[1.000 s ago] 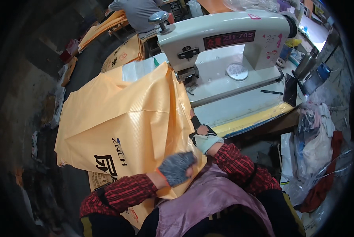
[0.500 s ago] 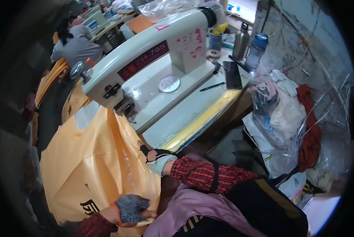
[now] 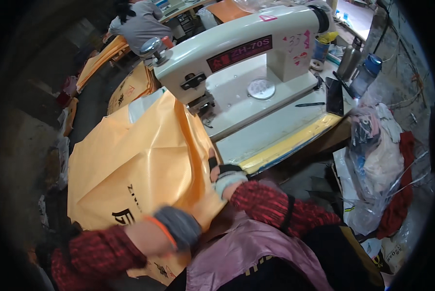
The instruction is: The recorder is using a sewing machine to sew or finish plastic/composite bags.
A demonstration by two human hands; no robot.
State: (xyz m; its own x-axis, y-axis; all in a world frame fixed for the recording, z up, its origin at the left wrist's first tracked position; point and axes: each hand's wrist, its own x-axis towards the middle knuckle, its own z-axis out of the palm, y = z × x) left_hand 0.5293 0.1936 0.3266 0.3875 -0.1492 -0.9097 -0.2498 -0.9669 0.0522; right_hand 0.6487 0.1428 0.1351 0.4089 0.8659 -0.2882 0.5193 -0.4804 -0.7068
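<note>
A large yellow sack (image 3: 130,165) with dark printing spreads creased beside the white sewing machine (image 3: 242,43), its upper part by the machine's needle end (image 3: 200,99). At the sack's right edge, near the table's front corner, my right hand (image 3: 223,172), in a black fingerless covering with a pale cuff, grips the sack; some of its fingers are hidden. My left hand (image 3: 178,228), in a grey glove with an orange rim, is over the sack's lower part. Motion smears its fingers, so its hold cannot be made out.
On the machine table lie a pen (image 3: 309,104) and a phone (image 3: 334,96). A metal bottle (image 3: 349,59) and blue-lidded bottle (image 3: 366,76) stand behind. Bagged cloth (image 3: 380,150) is piled at right. Stacked yellow sacks (image 3: 132,87) and a seated person (image 3: 142,26) are farther left.
The view has shifted, moving the machine and sack rightward in the picture. My left hand has moved up and right over the sack. My right hand stays at the sack's edge.
</note>
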